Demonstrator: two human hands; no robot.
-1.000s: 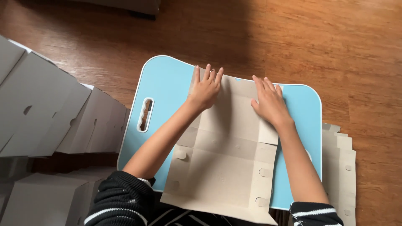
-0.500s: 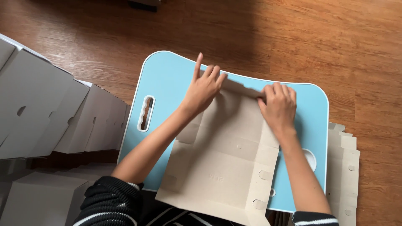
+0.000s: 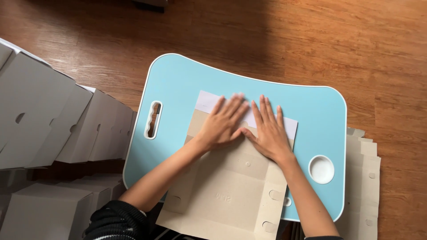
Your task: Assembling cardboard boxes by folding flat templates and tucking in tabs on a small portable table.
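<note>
**Far flap folded over, both hands pressing it flat**

Since half a second ago the far flap [image 3: 247,113] of the cardboard blank [image 3: 227,186] has come down, its white face up, and both hands now lie on it. The left hand [image 3: 222,124] and right hand [image 3: 267,131] are open, palms down, fingers spread, thumbs touching.

The blank lies on the light blue surface [image 3: 178,84], its long axis running from the person outward; its near end overhangs the edge and is cut off by the frame. The hands hide the fold line.

Folded white boxes [image 3: 58,120] stand to the left on the wooden floor [image 3: 311,40]; a stack of flat blanks [image 3: 364,178] lies right, partly under the surface.
</note>
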